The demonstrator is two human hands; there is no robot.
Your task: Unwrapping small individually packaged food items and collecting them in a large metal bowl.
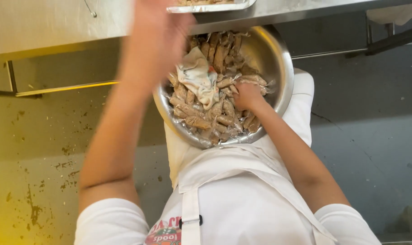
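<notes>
Stainless counter edge [56, 27] above; I see the steel bowl [278, 68] braced against my apron. Right hand [247, 95] pinches a wrapped sausage [249, 81] inside the bowl. Left hand [163, 31] reaches toward the tray [210, 7], grip indeterminate.

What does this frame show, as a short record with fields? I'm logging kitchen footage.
view: head camera looking down
left hand: raised toward the steel counter, blurred, grip unclear
right hand: in the bowl, closed on a wrapped roll
bowl: round metal, held in front of the white apron
contents: many wrapped brown rolls, a crumpled cloth on top
tray: on the counter edge
</notes>
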